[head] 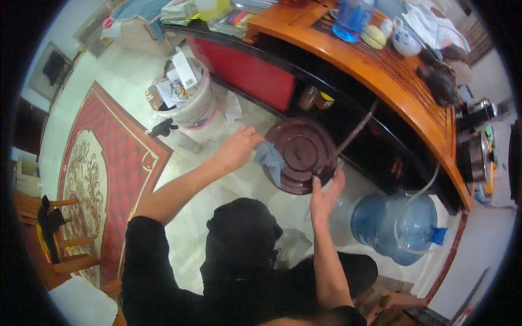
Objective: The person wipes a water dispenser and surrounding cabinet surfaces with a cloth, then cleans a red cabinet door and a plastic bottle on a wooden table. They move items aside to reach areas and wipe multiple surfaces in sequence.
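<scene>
Before me, beside the black cabinet, is a round dark-brown plastic bucket with a ringed lid (301, 153). My left hand (239, 150) pinches a grey-blue cloth (270, 159) that hangs over the lid's left edge. At the lid's near right rim, my right hand (327, 191) grips the edge, thumb and fingers on it. A ribbed drain hose (357, 130) runs from under the wooden tea tray (326, 49) down to the lid's right side.
A white waste bucket (191, 108) full of rubbish and a spray bottle (183, 140) stand left. A large blue water bottle (395, 226) lies on its side at right, a thin tube (399, 216) across it. A red patterned rug (122, 150) covers floor further left.
</scene>
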Demonstrator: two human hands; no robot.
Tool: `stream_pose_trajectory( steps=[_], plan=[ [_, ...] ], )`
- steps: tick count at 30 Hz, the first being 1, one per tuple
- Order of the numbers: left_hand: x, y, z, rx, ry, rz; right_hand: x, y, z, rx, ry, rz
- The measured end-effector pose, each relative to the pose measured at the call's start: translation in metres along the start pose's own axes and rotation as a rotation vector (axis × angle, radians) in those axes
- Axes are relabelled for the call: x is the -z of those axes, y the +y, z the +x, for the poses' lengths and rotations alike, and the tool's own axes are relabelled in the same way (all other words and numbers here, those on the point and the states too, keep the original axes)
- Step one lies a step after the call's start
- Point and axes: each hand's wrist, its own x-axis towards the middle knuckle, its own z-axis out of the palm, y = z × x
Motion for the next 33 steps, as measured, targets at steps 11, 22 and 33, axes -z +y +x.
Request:
stream_pose_trajectory(
  steps=[11, 22, 33],
  plan=[
    [-0.059, -0.063, 0.029, 0.485, 0.039, -0.845, -0.02, -0.054, -0.022, 0.027, -0.199, 0.417],
    [-0.198, -0.249, 0.06, 0.832, -0.134, 0.005, -0.053, -0.034, -0.002, 0.213, -0.259, 0.079],
    [-0.064, -0.144, -0.011, 0.693, 0.315, -0.975, -0.053, -0.034, -0.004, 0.157, -0.252, 0.092]
  ],
)
